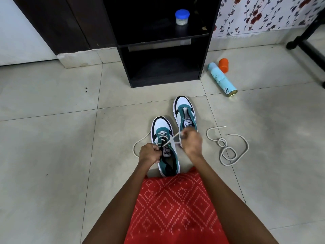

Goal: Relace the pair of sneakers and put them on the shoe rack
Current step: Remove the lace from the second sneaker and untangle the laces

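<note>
On the floor (52, 138), the left hand (149, 154) grips the near sneaker (162, 125), the right hand (191, 143) pinches its lace (174, 137); a hard tug could drag the other end out of its eyelet

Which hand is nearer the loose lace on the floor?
Right. The right hand, pinching the threaded lace over the near sneaker, has the loose lace just to its right; the left hand grips that lace across the sneaker, further away.

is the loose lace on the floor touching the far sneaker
Apart. The head view shows bare floor tile between the loose lace and the far sneaker.
</note>
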